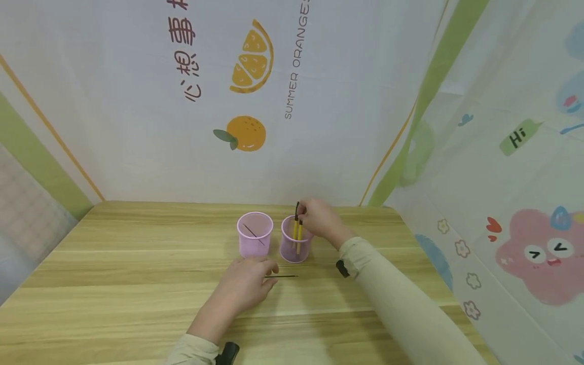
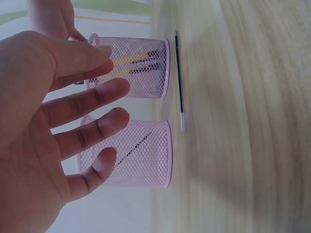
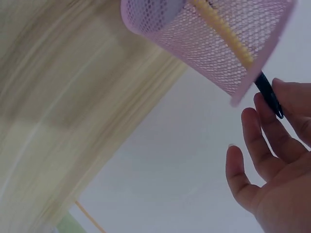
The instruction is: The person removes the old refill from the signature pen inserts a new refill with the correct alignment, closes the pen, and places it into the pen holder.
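Observation:
Two pink mesh pen cups stand upright side by side at the back of the table. My right hand (image 1: 319, 218) is at the rim of the right cup (image 1: 288, 252) and pinches the black end of a yellow-and-black pen (image 3: 268, 94) between thumb and fingertips. A second yellow pen (image 1: 299, 235) leans in the same cup. In the left cup (image 1: 251, 249) rests a thin dark refill (image 1: 250, 231). My left hand (image 1: 244, 284), fingers loosely bent and apart, hovers in front of the cups beside another thin black refill (image 2: 180, 77) with a whitish end, lying on the table.
The wooden table (image 1: 137, 284) ends at a white printed cloth (image 1: 337, 126) behind the cups. Another printed cloth (image 1: 456, 223) borders its right side. Dark wrist straps (image 1: 342, 268) show at both sleeves.

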The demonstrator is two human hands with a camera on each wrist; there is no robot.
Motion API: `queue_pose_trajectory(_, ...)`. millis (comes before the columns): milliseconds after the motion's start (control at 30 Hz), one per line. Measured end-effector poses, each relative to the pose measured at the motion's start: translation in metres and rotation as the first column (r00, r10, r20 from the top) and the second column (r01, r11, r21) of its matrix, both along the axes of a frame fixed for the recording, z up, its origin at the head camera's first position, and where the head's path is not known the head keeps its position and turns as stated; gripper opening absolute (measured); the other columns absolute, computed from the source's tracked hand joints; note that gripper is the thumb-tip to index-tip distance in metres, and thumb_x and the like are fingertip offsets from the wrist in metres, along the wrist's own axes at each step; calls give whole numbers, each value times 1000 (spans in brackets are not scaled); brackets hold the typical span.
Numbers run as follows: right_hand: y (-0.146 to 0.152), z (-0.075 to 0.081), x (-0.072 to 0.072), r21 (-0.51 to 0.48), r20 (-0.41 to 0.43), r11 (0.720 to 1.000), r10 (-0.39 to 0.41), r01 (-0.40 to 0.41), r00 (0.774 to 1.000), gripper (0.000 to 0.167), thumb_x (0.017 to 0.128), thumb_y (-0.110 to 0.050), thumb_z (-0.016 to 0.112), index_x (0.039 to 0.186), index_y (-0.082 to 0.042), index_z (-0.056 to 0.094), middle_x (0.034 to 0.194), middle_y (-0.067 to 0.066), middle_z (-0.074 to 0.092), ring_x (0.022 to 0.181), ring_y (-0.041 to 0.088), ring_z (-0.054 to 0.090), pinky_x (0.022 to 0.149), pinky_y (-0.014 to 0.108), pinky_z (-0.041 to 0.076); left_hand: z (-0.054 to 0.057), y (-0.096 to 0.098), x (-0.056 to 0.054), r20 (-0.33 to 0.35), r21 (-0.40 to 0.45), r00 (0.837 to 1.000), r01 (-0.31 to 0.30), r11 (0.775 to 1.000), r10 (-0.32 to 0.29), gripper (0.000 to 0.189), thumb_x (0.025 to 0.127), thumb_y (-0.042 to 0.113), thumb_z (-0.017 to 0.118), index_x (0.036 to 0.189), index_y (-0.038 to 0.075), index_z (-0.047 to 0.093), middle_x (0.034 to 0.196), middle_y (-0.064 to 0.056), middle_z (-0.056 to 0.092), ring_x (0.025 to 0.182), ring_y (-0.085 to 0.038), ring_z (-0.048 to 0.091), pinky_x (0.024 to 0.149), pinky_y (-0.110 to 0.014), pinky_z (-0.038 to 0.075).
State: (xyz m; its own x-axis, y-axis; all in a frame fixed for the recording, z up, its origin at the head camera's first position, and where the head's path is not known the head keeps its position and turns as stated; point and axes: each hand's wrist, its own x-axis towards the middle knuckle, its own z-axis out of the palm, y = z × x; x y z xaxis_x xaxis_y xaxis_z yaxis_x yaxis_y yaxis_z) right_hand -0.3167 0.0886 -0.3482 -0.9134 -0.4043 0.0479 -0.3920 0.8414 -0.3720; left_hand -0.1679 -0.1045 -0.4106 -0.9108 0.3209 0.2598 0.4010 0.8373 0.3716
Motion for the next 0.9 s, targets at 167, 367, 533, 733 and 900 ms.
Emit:
queue_pose_trajectory(167, 3, 12, 5, -19, -18, 1000, 5, -6, 1000, 9, 102, -5, 64, 109, -4, 70, 111, 13, 75, 100, 27, 70, 83, 37, 61, 3, 0, 2, -1, -1, 1000, -3, 1000, 3, 14, 94, 24, 80, 105, 16, 78, 102, -1, 81, 95, -26, 76, 88, -55, 59)
queue_pose_trajectory(367, 7, 39, 17, -135, -144, 990, 24, -44, 989, 16, 102, -4, 64, 117, -3, 68, 108, 13, 75, 100, 28, 72, 89, 41, 61, 11, -1, 5, -39, 7, 999, -28, 1000, 28, 16, 95, 26, 80, 107, 16, 78, 102, -2, 81, 92, -27, 77, 84, -49, 62)
queue_pose_trajectory(533, 11, 58, 40, -315, -218, 945, 16, -86, 976, 16, 101, -2, 67, 117, -2, 69, 102, 12, 76, 92, 27, 73, 85, 40, 62, 25, -3, 7, -94, 37, 994, -59, 998, 62, 22, 95, 26, 80, 115, 16, 76, 113, -3, 79, 97, -29, 77, 83, -49, 63)
queue_pose_trajectory(733, 8, 58, 67, -487, -222, 860, 48, -153, 974, 11, 97, 2, 73, 108, 3, 72, 99, 15, 79, 87, 25, 78, 81, 35, 65, 42, -5, 11, -344, 138, 929, -98, 986, 140, 29, 94, 18, 81, 121, 15, 72, 129, -7, 69, 110, -34, 70, 83, -55, 62)
queue_pose_trajectory(900, 1, 44, 94, -584, -163, 795, 81, -162, 983, 11, 97, 2, 73, 107, 3, 73, 101, 16, 80, 91, 24, 79, 81, 28, 65, 50, -5, 15, -404, 156, 895, -136, 978, 188, 39, 95, 21, 81, 131, 20, 63, 140, -8, 64, 122, -40, 65, 89, -65, 59)
